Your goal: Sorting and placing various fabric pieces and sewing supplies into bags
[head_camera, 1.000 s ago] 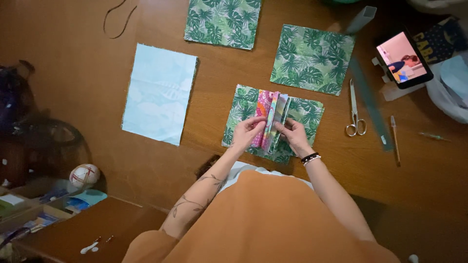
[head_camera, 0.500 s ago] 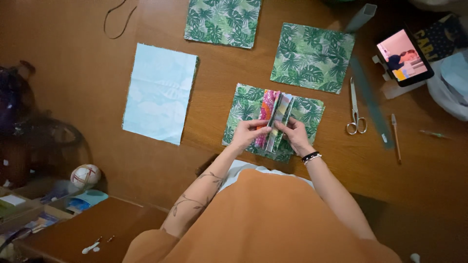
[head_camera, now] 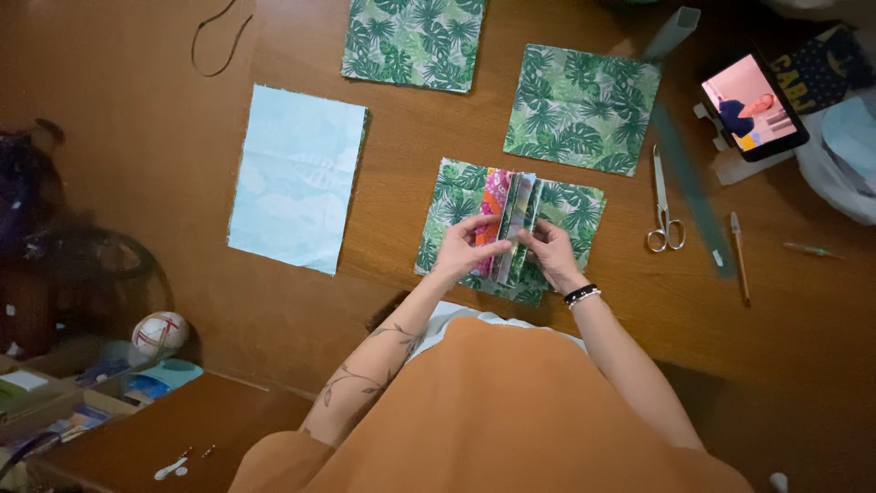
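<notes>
My left hand [head_camera: 467, 245] and my right hand [head_camera: 550, 250] both pinch a narrow stack of folded colourful fabric strips [head_camera: 511, 219], pink on its left side and green-grey on its right. The stack lies upright on a square of green leaf-print fabric [head_camera: 575, 208] on the brown wooden table [head_camera: 137, 137]. A black beaded bracelet [head_camera: 580, 294] circles my right wrist. My left forearm carries a vine tattoo.
Two more leaf-print squares [head_camera: 415, 41] [head_camera: 582, 108] lie further back, and a pale blue fabric sheet [head_camera: 294, 175] to the left. Scissors [head_camera: 663, 203], a long green ruler [head_camera: 689, 187], a pencil [head_camera: 739, 257] and a propped phone [head_camera: 753, 108] sit at right. A cord [head_camera: 217, 36] lies at top left.
Both hands stay on the strip stack; the fingers have shifted slightly along it, pressing the folds together. The fabric squares have not moved.
</notes>
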